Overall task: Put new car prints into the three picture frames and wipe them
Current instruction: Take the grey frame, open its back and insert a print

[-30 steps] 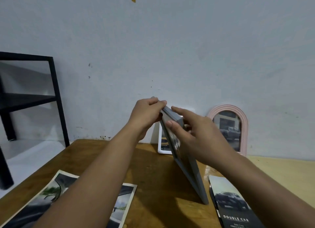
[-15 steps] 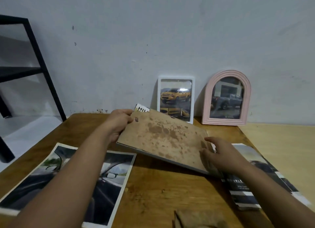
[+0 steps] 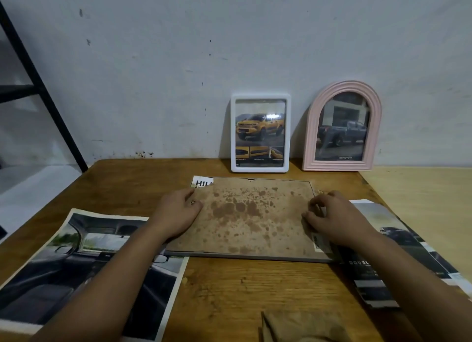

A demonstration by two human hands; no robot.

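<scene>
Now my left hand [image 3: 178,211] lies flat, fingers spread, on the left edge of the frame [image 3: 251,221], which rests face down on the bench [image 3: 229,285], its stained backing board up. My right hand [image 3: 332,217] sits on the frame's right edge, fingers curled down and pressing there. Beyond my hands, the white frame [image 3: 260,133] and the pink arched frame [image 3: 341,127] lean upright against the wall. A large car print [image 3: 63,265] lies under my left forearm, a brochure [image 3: 398,252] under my right.
</scene>
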